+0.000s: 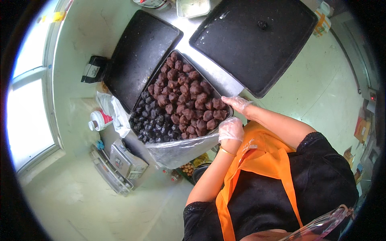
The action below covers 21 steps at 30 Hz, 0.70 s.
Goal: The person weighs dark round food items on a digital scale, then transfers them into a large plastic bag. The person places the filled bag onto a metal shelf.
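Note:
A deep dark tray (201,69) stands before me, filled with rough brown paste balls (184,96) and, on the left, glossy black lumps (155,122). Clear plastic film (178,152) hangs over its near edge. My left hand (231,129), in a thin clear glove with a gold bangle at the wrist, is curled at the tray's near right corner; its fingertips are hidden. Just beyond it, my right hand (236,103), gloved too, has its fingers stretched out against the right rim, beside the end balls. Nothing shows in its grasp.
One flat black tray (144,54) lies to the left, another (253,39) at the upper right with a small dark lump on it. A kitchen scale (128,159), a white jar (101,120) and a white plastic bag (116,114) are on the left. A clear container (193,7) stands at the back.

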Available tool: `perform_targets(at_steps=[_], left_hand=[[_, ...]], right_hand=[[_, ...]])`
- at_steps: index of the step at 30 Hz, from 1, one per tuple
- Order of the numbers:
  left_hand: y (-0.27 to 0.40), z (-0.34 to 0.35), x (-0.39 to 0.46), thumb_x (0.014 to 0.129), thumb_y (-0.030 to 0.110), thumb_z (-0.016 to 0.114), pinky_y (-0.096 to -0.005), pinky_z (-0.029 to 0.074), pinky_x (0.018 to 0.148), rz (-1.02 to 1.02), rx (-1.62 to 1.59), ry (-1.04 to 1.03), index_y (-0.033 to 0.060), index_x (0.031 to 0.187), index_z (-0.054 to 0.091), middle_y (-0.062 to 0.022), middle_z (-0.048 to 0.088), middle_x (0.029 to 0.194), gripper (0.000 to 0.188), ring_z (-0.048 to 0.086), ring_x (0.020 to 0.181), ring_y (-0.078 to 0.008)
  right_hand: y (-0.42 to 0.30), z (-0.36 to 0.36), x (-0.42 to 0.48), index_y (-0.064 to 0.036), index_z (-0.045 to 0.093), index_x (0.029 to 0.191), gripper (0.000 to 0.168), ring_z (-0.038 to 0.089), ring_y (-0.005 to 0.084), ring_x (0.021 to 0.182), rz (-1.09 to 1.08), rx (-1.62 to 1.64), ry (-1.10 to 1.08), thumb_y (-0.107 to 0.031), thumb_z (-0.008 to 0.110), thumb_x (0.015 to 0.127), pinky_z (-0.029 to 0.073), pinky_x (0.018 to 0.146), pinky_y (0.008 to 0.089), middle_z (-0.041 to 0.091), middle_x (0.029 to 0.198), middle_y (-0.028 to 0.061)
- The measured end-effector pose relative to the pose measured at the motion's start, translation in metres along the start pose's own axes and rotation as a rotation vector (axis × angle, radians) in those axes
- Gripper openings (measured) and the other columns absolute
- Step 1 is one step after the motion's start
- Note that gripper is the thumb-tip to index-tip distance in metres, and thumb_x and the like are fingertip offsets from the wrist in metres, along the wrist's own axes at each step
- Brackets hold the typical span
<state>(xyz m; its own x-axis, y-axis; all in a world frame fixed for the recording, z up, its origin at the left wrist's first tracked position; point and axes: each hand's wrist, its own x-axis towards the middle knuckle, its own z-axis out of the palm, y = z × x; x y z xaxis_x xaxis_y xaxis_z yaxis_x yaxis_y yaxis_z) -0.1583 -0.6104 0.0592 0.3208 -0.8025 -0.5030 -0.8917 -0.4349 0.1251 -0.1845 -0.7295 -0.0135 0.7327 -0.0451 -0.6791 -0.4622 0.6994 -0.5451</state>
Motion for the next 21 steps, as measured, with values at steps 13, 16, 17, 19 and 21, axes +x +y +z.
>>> perform_targets(at_steps=[13,16,17,19,21], left_hand=[[-0.020,-0.026,0.042,0.081,0.010,0.060,-0.0440,0.055,0.073,0.209,-0.081,0.149,0.0060,0.091,0.070,-0.0167,0.068,0.082,0.015,0.068,0.082,-0.0339],[-0.030,-0.039,0.052,0.081,0.016,0.063,-0.0454,0.055,0.072,0.270,-0.066,0.063,0.0070,0.083,0.072,-0.0173,0.069,0.084,0.013,0.068,0.082,-0.0352],[-0.030,-0.042,0.055,0.081,0.018,0.064,-0.0458,0.055,0.072,0.209,-0.080,0.033,0.0065,0.082,0.072,-0.0173,0.070,0.083,0.014,0.068,0.081,-0.0352],[-0.028,-0.055,0.067,0.081,0.022,0.066,-0.0466,0.054,0.070,0.093,-0.096,-0.023,0.0056,0.080,0.073,-0.0173,0.070,0.081,0.018,0.069,0.079,-0.0354],[-0.029,-0.068,0.080,0.083,0.029,0.068,-0.0460,0.056,0.071,0.058,-0.085,-0.116,0.0060,0.082,0.075,-0.0180,0.072,0.085,0.024,0.071,0.080,-0.0351]], right_hand=[[-0.024,-0.009,-0.008,-0.001,0.069,0.114,0.059,0.063,0.0218,0.100,0.108,-0.146,-0.043,-0.055,0.053,0.098,0.047,0.092,0.0374,0.070,0.110,0.0131],[-0.044,-0.010,-0.019,0.000,0.066,0.123,0.074,0.059,0.0207,0.111,0.122,-0.186,-0.089,-0.066,0.050,0.095,0.044,0.097,0.0386,0.067,0.120,0.0122],[-0.050,-0.010,-0.025,0.000,0.065,0.124,0.077,0.058,0.0207,0.114,0.122,-0.177,-0.103,-0.069,0.049,0.094,0.044,0.098,0.0389,0.066,0.123,0.0120],[-0.024,-0.020,-0.009,-0.003,0.059,0.133,0.087,0.056,0.0231,0.118,0.064,-0.134,-0.090,-0.078,0.042,0.091,0.040,0.104,0.0409,0.063,0.127,0.0119],[-0.015,-0.022,-0.008,-0.005,0.056,0.138,0.092,0.055,0.0240,0.119,0.068,-0.089,-0.030,-0.081,0.038,0.090,0.037,0.107,0.0422,0.062,0.130,0.0127]])
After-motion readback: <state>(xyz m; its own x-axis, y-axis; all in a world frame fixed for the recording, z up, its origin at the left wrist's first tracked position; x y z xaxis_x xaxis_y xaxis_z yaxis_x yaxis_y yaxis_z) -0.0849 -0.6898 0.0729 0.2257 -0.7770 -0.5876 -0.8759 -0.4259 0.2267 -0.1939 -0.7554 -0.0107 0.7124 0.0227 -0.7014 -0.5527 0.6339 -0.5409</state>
